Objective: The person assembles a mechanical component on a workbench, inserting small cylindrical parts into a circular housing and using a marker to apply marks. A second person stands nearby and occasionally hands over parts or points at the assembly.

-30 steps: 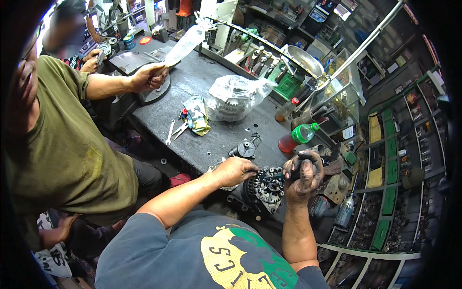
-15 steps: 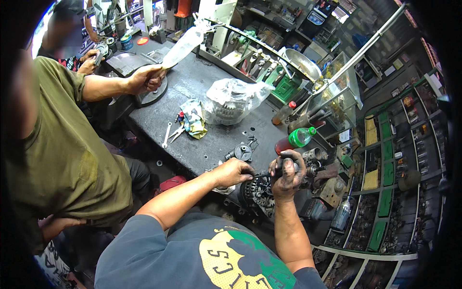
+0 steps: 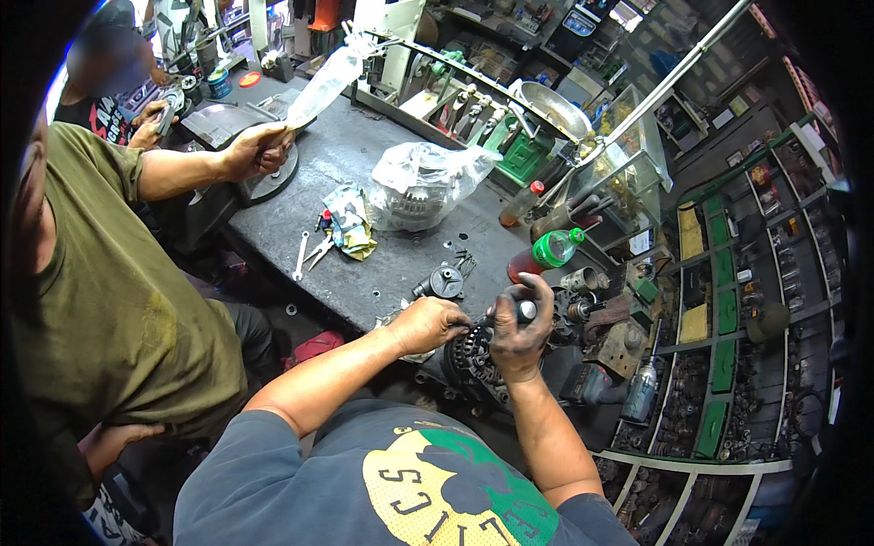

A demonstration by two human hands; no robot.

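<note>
My right hand is curled around a dark tool with a round, pale end, seemingly a screwdriver; its index finger arches over that end. Pinched fingers of my left hand meet the tool's thin dark front part. Both hands are just above an alternator with its slotted housing facing up at the bench's near edge. My wrists partly cover the alternator. Beyond my left hand lies a dark round part with a few small pieces beside it.
A bagged alternator, a patterned cloth, a wrench and pliers lie on the bench. To the right stand a green-capped bottle and parts shelves. At left, a co-worker holds a plastic bag.
My view has shifted slightly, moving the scene left. My right hand has changed its grip, its index finger now arched higher and the tool's round end more exposed. My left hand keeps its pinch.
</note>
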